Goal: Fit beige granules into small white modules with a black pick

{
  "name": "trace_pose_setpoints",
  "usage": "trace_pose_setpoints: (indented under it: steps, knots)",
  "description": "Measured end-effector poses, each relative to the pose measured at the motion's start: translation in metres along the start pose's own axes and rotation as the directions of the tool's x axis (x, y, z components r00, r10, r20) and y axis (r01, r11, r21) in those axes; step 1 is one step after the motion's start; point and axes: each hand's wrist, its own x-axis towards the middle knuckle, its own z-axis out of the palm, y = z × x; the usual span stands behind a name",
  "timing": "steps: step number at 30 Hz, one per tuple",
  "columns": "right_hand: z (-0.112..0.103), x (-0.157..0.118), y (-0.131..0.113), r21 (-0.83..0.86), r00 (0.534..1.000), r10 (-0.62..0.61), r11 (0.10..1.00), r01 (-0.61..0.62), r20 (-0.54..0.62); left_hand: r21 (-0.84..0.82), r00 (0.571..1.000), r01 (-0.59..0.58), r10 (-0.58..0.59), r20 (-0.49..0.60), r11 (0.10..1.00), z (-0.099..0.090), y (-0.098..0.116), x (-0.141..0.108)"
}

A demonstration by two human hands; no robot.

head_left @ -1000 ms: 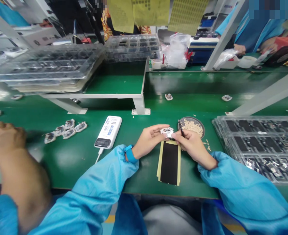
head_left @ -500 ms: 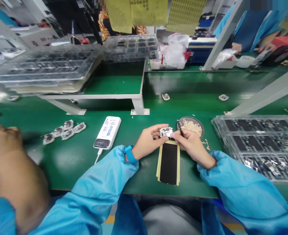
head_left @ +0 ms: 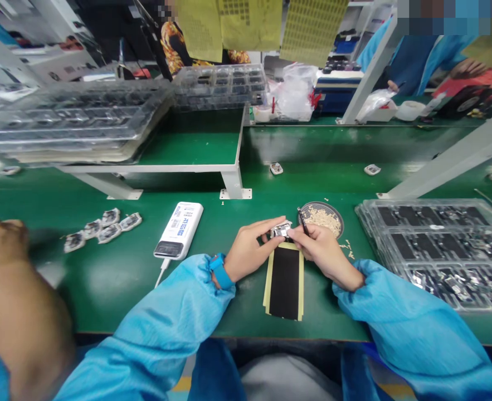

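Note:
My left hand (head_left: 249, 248), with a blue band at the wrist, pinches a small white housing with electronic parts (head_left: 281, 229) between thumb and fingers. My right hand (head_left: 323, 250) is closed round black tweezers (head_left: 303, 220), whose upper end sticks up past the fingers. The right thumb and fingertips touch the right side of the housing; the tool's working end is hidden. Just below both hands lies a black sheet with yellow edges (head_left: 285, 284). Behind the right hand stands a round dish (head_left: 342, 224) of small beige pieces (head_left: 321, 216), some of them spilled beside it.
Several similar housings (head_left: 108, 233) lie to the left, near a white power bank (head_left: 181, 228) with a cable. Stacked clear trays of parts (head_left: 438, 259) stand at right. A raised shelf (head_left: 195, 147) carries more trays. A co-worker's arm (head_left: 20, 312) rests at far left.
The view has shifted slightly, so the bench things sit a little further left. The housing looks tilted a bit differently between my hands; both grips are unchanged.

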Motion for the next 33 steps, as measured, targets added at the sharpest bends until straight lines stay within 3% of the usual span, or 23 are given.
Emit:
trace_pose_setpoints:
  steps: [5,11,21,27,33]
  knots:
    - [-0.002,0.001,0.005,-0.082,0.998,-0.063,0.995,0.064,0.007,-0.141,0.992,0.118,-0.123,-0.027,0.983,0.004,-0.002,0.0]
    - [-0.002,0.001,0.001,-0.118,0.983,-0.174,0.979,0.166,-0.063,-0.391,0.972,0.23,-0.228,0.054,0.891,0.007,-0.005,-0.001]
    - [0.0,0.001,0.0,-0.052,0.977,-0.213,0.976,0.212,-0.029,-0.491,0.964,0.262,-0.246,0.097,0.831,0.009,-0.006,-0.002]
    - [0.004,0.0,0.0,0.08,0.975,-0.22,0.973,0.218,0.013,-0.552,0.967,0.253,-0.22,0.126,0.795,0.009,-0.004,-0.001]
    - [0.007,-0.002,0.001,0.113,0.973,-0.226,0.969,0.221,0.036,-0.599,0.974,0.222,-0.203,0.1,0.769,0.011,-0.001,0.0]
